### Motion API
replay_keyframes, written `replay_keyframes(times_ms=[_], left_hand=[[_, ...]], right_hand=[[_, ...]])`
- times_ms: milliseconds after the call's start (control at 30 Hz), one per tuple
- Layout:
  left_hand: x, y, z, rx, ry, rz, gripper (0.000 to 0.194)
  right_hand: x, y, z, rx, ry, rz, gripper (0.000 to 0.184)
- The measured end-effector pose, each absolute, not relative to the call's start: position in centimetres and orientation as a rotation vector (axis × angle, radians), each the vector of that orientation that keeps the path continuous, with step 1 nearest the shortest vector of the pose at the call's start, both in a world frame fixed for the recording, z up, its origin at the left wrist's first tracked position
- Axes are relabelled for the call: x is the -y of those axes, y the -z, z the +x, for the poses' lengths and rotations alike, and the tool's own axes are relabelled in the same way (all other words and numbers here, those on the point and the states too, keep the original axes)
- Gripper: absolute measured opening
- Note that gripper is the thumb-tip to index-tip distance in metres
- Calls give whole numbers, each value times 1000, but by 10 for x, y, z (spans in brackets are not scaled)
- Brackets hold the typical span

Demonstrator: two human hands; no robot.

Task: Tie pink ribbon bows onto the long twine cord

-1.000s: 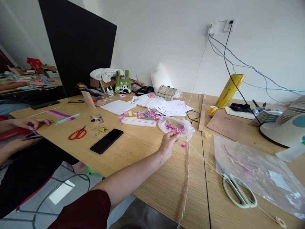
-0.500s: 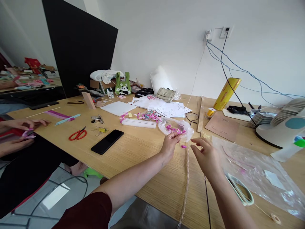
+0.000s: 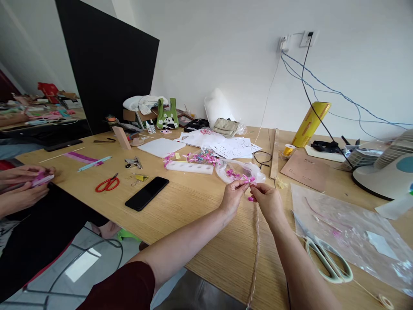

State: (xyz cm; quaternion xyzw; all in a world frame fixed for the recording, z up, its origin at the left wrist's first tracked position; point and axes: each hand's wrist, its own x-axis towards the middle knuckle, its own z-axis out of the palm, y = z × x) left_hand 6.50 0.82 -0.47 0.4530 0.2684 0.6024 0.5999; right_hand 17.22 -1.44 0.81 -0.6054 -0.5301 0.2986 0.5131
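Nearest us, a braided cord (image 3: 257,249) runs to the bench's (image 3: 193,200) near edge, with pale-handled scissors (image 3: 329,261) towards its near right corner. Beyond these, we are handling a small pink ribbon-like piece (image 3: 248,180) above the middle of the bench. Our left hand (image 3: 232,197) grips it between thumb and fingers, nearly closed; our right hand (image 3: 267,200) has its fingertips drawn together at its lower end, though whether they hold the piece or a thread we cannot tell. We judge this to be close fingertip work, the left steadying while the right adjusts. The next move calls for a light, firm left pinch and small right-hand motions. Just behind sits a clear plastic bag (image 3: 220,171) with more pink pieces; papers (image 3: 237,147) lie towards the far edge.
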Motion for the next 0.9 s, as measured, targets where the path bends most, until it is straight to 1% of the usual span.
replay_keyframes(times_ms=[267,467,533,667,900], left_hand=[[-19,16,69,-652,-1382,1177,12],[-25,24,76,-675,-1369,1248,10],[-23,23,80,-646,-1357,1213,11],[-16,21,83,-613,-1297,1065,20],[-18,21,72,-485,-1014,920,28]], right_hand=[[12,8,174,1139,-766,-1269,28],[10,16,177,1153,-627,-1346,28],[10,16,178,1129,-637,-1332,27],[12,14,178,1017,-764,-1224,24],[19,6,182,869,-1077,-1083,13]])
